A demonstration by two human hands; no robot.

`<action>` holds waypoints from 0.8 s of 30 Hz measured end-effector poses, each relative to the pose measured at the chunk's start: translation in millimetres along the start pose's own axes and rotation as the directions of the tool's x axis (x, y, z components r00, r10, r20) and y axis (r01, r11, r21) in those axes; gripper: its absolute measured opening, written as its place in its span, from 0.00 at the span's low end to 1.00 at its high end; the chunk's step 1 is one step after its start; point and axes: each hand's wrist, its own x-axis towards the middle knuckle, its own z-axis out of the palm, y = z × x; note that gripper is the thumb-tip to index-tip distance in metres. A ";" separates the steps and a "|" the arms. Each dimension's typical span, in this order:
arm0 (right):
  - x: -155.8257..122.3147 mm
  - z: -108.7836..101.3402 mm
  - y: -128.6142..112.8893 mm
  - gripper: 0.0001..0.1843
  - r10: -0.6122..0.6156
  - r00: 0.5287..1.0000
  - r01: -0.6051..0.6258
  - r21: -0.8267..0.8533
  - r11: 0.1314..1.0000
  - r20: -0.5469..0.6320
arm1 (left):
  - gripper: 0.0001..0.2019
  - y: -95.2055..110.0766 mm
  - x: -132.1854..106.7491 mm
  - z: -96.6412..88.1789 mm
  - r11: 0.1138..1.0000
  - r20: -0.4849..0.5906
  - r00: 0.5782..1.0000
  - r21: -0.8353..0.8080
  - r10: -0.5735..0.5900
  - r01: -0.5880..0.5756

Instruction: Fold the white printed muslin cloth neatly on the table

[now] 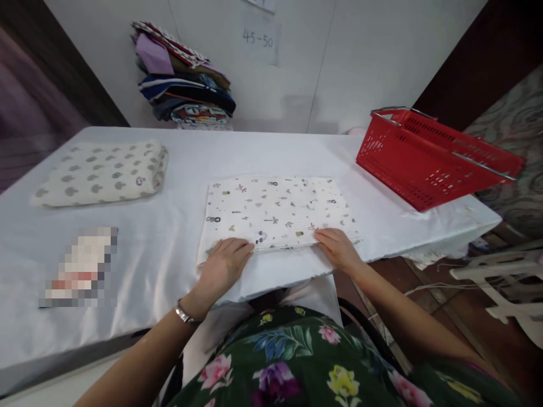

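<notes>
Handwritten "45-50" on pale sheet (259,44) against white wall (365,62)

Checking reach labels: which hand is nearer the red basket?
Right. The right hand is at the near edge of the cloth, left of the red basket; the left hand is farther left along that edge.

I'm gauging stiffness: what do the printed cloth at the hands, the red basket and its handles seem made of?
Printed cloth: matte fabric, perhaps cotton; its soft, layered edges suggest it. Red basket: likely molded plastic, slightly glossy, with evenly perforated walls. Handles: probably metal; thin, shiny, silvery bars.
</notes>
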 end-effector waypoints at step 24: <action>-22.8 -27.4 39.8 0.10 0.283 0.959 -0.280 0.108 0.954 -0.013 | 0.11 29.1 48.7 24.9 0.992 0.050 0.996 -0.111 0.072 -0.067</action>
